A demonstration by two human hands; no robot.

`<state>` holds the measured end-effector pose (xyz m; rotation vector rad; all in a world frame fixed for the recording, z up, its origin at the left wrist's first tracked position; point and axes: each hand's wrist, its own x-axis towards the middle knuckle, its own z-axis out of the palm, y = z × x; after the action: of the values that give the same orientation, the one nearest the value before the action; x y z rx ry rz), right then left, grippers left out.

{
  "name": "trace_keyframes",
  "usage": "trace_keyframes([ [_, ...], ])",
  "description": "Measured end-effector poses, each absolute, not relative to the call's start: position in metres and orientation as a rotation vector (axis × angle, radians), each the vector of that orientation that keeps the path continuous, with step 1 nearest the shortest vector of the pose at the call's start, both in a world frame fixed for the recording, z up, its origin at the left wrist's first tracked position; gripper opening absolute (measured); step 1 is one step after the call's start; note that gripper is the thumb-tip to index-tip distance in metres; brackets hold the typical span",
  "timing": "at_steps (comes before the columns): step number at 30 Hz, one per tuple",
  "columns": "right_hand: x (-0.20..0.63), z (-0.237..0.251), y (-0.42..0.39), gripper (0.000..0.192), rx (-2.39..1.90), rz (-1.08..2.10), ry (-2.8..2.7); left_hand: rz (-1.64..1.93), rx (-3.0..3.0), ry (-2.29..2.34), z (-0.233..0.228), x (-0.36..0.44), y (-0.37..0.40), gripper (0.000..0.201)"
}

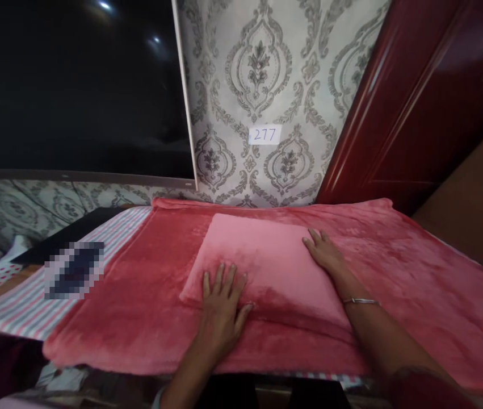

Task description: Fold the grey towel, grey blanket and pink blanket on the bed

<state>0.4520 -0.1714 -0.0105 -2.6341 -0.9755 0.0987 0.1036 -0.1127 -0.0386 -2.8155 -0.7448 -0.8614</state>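
A plush pink pillow or folded piece [267, 250] lies flat on a red-pink fleece blanket [130, 301] spread over a table. On its near left part rests my left hand [222, 307], palm down with the fingers spread. My right hand [324, 250] touches the far right edge of the pink piece, its fingers stretched out, and a thin bangle [360, 301] circles that wrist. Both hands press on the soft surface and neither grips it. Darker brushed patches show in the pile around my left fingers.
Left of the blanket, a striped cloth [15, 307] carries a blurred dark item [75, 271]. A large black screen [75, 85] hangs above it. The patterned wall [258, 62] bears a paper marked 277 [264, 134]. A dark red door [394, 102] stands at the right.
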Motion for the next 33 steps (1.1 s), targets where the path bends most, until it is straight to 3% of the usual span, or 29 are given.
trace_keyframes([
  [8,0.441,0.013,-0.158,0.061,-2.738,-0.098,-1.058,-0.930,-2.677,-0.916,-0.034,0.069,-0.113,0.052],
  [11,0.406,0.031,-0.132,0.062,-2.518,-0.161,-1.449,-0.892,-2.657,-0.935,-0.038,0.060,-0.110,0.056],
  [20,0.270,0.035,-0.059,0.062,-1.742,0.153,-2.390,-0.866,-2.623,-0.902,-0.055,0.058,-0.106,0.073],
  [25,0.291,0.032,-0.023,0.060,-1.674,0.160,-2.484,-0.868,-2.581,-0.800,-0.070,0.057,-0.094,0.077],
  [33,0.384,0.022,0.010,0.060,-2.215,0.297,-2.051,-0.750,-2.531,-0.962,-0.082,0.066,-0.093,0.073],
])
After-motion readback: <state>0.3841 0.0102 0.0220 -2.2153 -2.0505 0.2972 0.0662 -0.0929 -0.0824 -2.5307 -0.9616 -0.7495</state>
